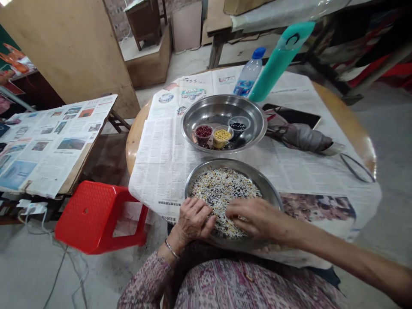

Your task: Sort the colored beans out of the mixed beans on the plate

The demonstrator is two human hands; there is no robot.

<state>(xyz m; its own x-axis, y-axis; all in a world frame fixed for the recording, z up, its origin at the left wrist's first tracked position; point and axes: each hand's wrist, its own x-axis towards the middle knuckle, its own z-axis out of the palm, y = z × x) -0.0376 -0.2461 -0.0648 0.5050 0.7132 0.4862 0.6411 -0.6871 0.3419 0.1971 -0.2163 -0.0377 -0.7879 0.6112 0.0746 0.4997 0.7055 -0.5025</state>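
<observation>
A round metal dish (273, 193) near the table's front edge holds mixed white, yellow, black and dark red grains and beans (225, 189). My left hand (195, 216) lies over its left rim, fingers curled down to the mix and thumb bent in; whatever sits at the fingertips is hidden. On the other side, my right hand (254, 216) reaches in with fingers drawn together in the grains, slightly blurred. Behind stands a metal basin (251, 139) with small cups of red beans (204, 133), yellow beans (222, 136) and black beans (238, 125).
Newspaper (157, 159) covers the round table. Behind the basin stand a water bottle (249, 73) and a turquoise upright object (280, 60). A folded umbrella (299, 135) lies right. On the floor at left is a red stool (86, 214), beside a newspaper-covered table (54, 146).
</observation>
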